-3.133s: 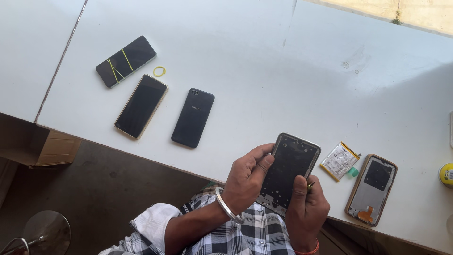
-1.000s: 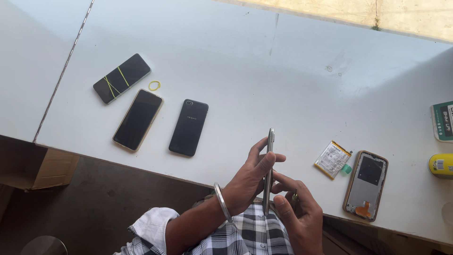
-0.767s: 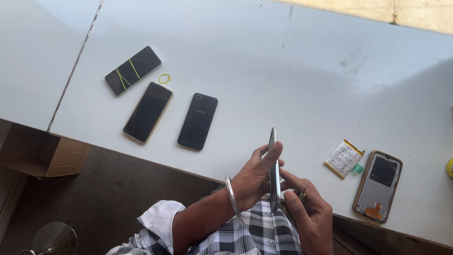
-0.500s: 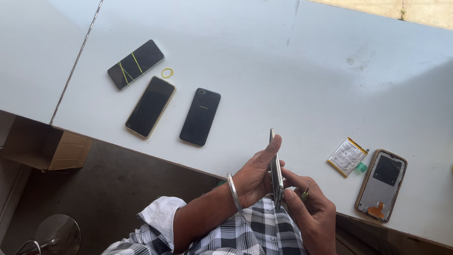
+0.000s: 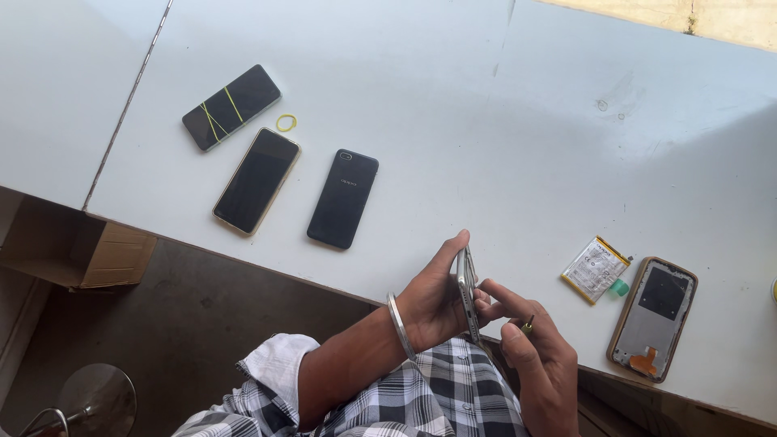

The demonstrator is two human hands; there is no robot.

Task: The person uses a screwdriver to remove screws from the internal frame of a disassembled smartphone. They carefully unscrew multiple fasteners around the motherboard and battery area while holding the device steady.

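Fingers: left hand (image 5: 433, 295) wraps its fingers round the phone frame (image 5: 467, 293), thumb stretched up along the edge; right hand (image 5: 538, 356) has its forefinger and thumb pinched against the frame's other side, the remaining fingers curled
Phone frame: thin and silver, held edge-on to the camera, upright between both hands, just off the near edge of the white table (image 5: 453, 105)
Ring: small yellowish one (image 5: 528, 326) on a right finger
Bangle: silver band (image 5: 400, 325) on the left wrist
Sleeve: checked shirt (image 5: 421, 396), cuff rolled back
Battery: flat white-and-yellow pack (image 5: 596, 269) at 3 o'clock from the frame, well apart, a small green piece (image 5: 619, 286) touching its corner
Opened phone: back shell (image 5: 654, 317) with dark inside and orange strip, just beside the battery, further toward 3 o'clock
Black phone: (image 5: 343, 198) face down, at 10 o'clock from the hands
Gold-edged phone: (image 5: 256, 180) screen up, left of the black one
Banded phone: (image 5: 231, 107) dark, yellow rubber bands round it, furthest at 10 o'clock
Loose band: yellow ring (image 5: 286, 122) between the banded and gold-edged phones
Box: cardboard (image 5: 77, 247) under the table edge at 9 o'clock
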